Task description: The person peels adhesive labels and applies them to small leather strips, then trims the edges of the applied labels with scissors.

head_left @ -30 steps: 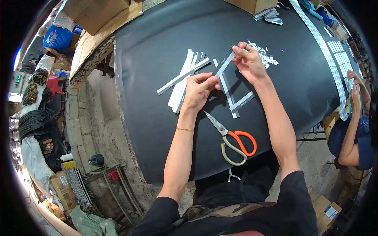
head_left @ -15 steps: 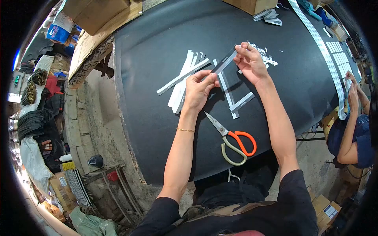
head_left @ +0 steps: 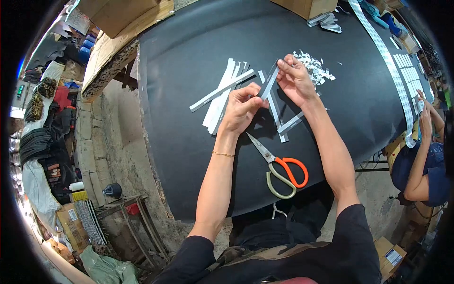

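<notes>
A grey and black strip (head_left: 270, 80) is stretched between my two hands above the dark table. My left hand (head_left: 242, 108) pinches its lower end, and my right hand (head_left: 295, 80) pinches the upper end. Beneath it on the table lie more strips, one (head_left: 292, 122) resting across another near its lower end. Left of my left hand, a fanned bundle of white and grey strips (head_left: 218, 102) has one strip lying across it. Scissors (head_left: 279, 165) with one orange and one pale handle lie nearer my body, their blades together. Small white cut pieces (head_left: 316, 68) are heaped beyond my right hand.
Cardboard boxes (head_left: 116, 16) (head_left: 302, 7) stand at the far side. A long printed ribbon (head_left: 395, 71) runs down the right of the table (head_left: 189, 165). At the right edge, another person's hands (head_left: 424, 113) are at work beside it.
The held strip has tilted more steeply. My right hand has shifted slightly left and down, showing more of the white pieces, and my left hand slightly right. Both still pinch the strip.
</notes>
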Available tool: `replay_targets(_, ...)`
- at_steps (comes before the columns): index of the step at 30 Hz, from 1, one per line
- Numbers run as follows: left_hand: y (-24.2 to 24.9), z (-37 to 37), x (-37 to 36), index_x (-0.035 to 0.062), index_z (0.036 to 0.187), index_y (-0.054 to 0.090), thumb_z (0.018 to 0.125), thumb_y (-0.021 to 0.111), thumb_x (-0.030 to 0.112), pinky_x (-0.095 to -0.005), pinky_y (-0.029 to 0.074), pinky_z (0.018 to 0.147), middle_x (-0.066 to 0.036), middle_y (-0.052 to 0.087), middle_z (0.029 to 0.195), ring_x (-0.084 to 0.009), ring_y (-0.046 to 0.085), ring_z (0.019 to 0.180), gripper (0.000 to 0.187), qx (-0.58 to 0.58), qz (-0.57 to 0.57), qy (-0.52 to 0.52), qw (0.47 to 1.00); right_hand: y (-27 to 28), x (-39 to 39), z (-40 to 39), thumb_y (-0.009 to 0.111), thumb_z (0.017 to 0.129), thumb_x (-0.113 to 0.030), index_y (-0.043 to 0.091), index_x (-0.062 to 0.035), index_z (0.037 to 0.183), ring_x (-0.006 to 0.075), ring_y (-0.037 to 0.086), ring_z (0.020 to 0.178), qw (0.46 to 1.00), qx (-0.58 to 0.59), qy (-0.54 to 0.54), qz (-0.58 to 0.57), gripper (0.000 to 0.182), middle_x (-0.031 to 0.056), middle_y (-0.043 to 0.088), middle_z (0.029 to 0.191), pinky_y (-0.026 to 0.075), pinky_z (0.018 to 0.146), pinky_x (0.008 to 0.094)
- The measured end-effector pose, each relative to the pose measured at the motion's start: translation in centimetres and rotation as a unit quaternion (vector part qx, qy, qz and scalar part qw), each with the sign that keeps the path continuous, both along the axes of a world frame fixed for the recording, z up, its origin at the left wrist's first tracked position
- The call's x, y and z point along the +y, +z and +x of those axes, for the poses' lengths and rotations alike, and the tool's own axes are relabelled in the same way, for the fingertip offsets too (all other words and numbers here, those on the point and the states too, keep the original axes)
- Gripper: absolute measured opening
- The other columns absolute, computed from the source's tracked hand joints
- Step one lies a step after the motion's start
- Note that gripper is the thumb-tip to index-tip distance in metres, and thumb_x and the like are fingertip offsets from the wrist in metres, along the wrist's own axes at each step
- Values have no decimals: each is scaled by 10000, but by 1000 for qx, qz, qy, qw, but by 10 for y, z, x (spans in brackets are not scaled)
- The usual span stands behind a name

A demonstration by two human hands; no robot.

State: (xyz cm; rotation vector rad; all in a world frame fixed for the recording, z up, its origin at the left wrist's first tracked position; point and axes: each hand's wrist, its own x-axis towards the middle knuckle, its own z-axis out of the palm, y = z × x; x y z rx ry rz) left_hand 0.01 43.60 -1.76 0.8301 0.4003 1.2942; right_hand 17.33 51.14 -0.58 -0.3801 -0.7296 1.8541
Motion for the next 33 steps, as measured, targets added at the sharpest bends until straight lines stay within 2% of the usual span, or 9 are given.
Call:
replay_targets(3,5,-2,-1,39,856,592,826,691,220,-336,465,699,-43,525,799,-169,554,749,209,-23,30,-30,999,1,-1,0,654,844,-63,483,-146,783,86,536,717,999,15,30,7,200,-9,559,751,453,662,223)
replay_targets(5,14,-1,-4,53,896,548,875,596,392,-346,472,729,-71,530,860,-185,555,790,343,-124,-20,-44,991,0,0,0,664,837,-67,482,-146,783,88,544,728,998,27,52,14,205,-6,560,773,457,668,218)
replay_targets(8,7,-8,-1,61,950,515,902,490,488,-342,483,747,-95,533,898,-191,552,804,430,-122,-55,-59,989,11,-11,-4,671,827,-59,525,-127,795,80,544,743,998,-14,63,12,164,-4,558,803,456,667,206)
replay_targets(10,9,-5,-2,47,986,522,917,468,470,-337,503,745,-113,554,898,-200,571,801,432,-102,-69,-37,992,20,-17,-10,681,809,-33,595,-77,809,68,564,685,991,-100,54,69,97,-13,593,785,477,645,203)
replay_targets(13,14,-1,-1,9,1073,520,920,489,418,-332,540,716,-140,590,893,-211,621,796,437,56,-65,-36,996,18,-19,-12,683,800,-16,637,-34,878,78,583,728,985,-136,29,99,92,6,612,813,485,670,212)
replay_targets(18,12,-2,0,0,1055,529,898,571,286,-305,562,707,-127,607,897,-184,645,766,330,25,-81,-9,996,20,-23,-15,680,793,-6,658,-8,916,95,597,742,972,-188,17,139,125,29,623,795,494,692,230)
replay_targets(23,5,-3,1,-3,985,604,842,652,149,-299,564,687,-128,638,845,-194,652,726,214,-25,-104,-15,994,21,-25,-19,676,792,-5,662,26,877,117,583,559,968,-212,25,133,92,67,623,710,499,499,236)
replay_targets(26,6,-4,2,-4,964,618,836,653,125,-296,562,692,-121,638,843,-190,650,730,185,-39,-109,-11,993,17,-23,-19,667,796,2,657,14,881,135,604,565,962,-217,21,163,87,68,604,751,531,450,252)
replay_targets(33,4,-4,1,-10,953,633,836,645,91,-296,550,689,-111,640,848,-183,646,736,154,-44,-115,2,992,17,-22,-19,669,801,-13,667,27,887,117,584,594,957,-230,35,172,95,63,624,735,499,550,240)
